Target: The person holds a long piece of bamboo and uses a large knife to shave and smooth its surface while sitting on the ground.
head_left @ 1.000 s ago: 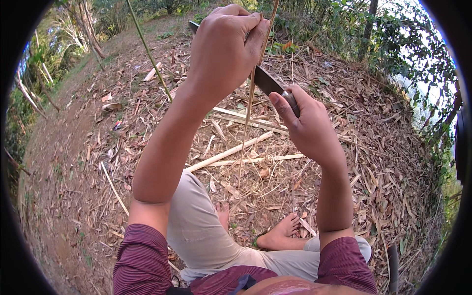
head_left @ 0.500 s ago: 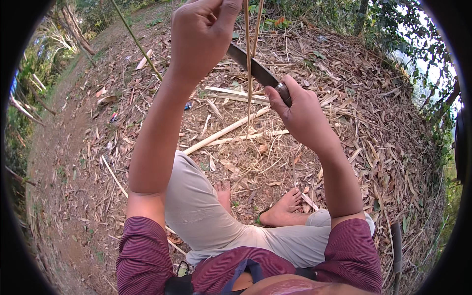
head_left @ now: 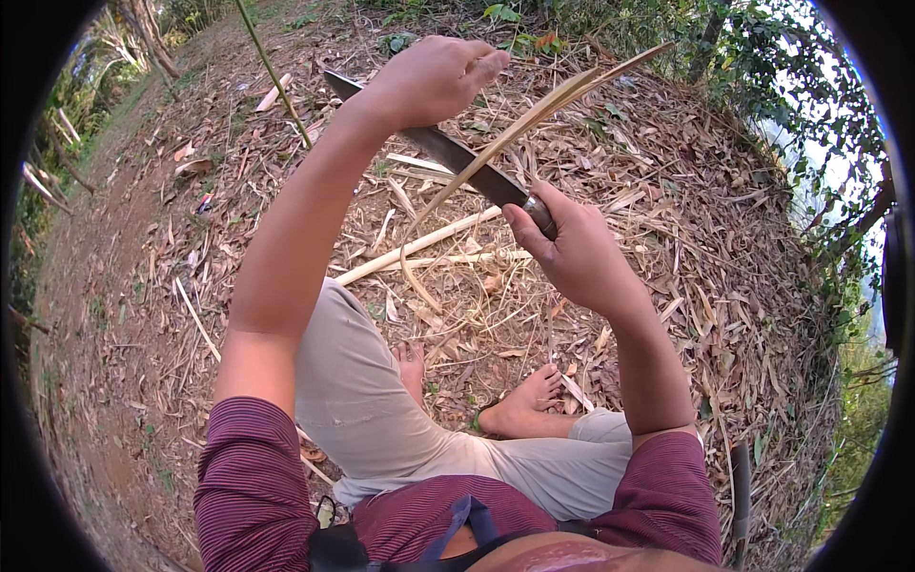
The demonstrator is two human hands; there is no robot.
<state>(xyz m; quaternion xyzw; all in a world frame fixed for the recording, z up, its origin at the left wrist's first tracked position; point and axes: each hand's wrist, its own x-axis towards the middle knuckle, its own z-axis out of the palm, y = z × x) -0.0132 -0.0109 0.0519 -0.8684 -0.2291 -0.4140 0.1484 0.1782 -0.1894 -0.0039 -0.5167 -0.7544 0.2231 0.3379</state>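
Observation:
In my right hand [head_left: 572,238] is the handle of a long dark-bladed machete [head_left: 453,153], its blade slanting up and left across the space before me. A pale split bamboo strip [head_left: 510,133] crosses over the blade near the handle, its forked end up at the right. From its lower end a thin curled sliver [head_left: 410,272] hangs toward the ground. My left hand [head_left: 434,81] is over the outer part of the blade, back of the hand up, fingers stretched out to the right. The fingertips look apart from the strip; the thumb is hidden.
Pale bamboo lengths [head_left: 419,246] lie ahead of my bare feet [head_left: 524,402], among curly shavings [head_left: 510,296] and dry leaves. A thin green stem [head_left: 272,71] stands at the far left. A dark rod [head_left: 741,496] is beside me at the lower right.
My left hand has come down and its fingers have opened off the strip. The strip has swung from upright to slanting right. The machete has moved slightly left and down.

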